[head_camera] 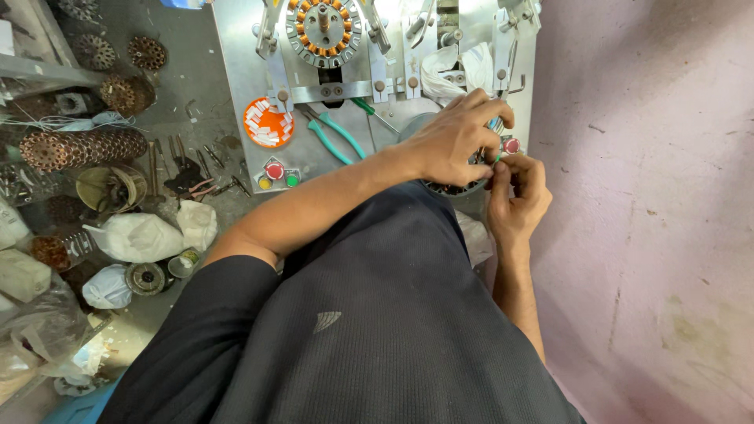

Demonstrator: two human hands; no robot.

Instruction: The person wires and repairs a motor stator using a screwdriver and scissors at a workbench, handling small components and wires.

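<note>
Head view, taking the grey machine plate (236, 71) as the mark: left of it lie rusty toothed stacks (82, 148) and white cloth bundles (140, 237) on the bench. On the plate's upper part sits a copper-wound stator (323, 31); lower down are an orange disc (267, 123) and teal-handled pliers (339, 137). At the plate's lower right edge, the left hand (452, 141) curls over a dark round part (455, 187), fingers closed on it. Just right, the right hand (518, 196) pinches something small against that part; what it holds I cannot tell.
</note>
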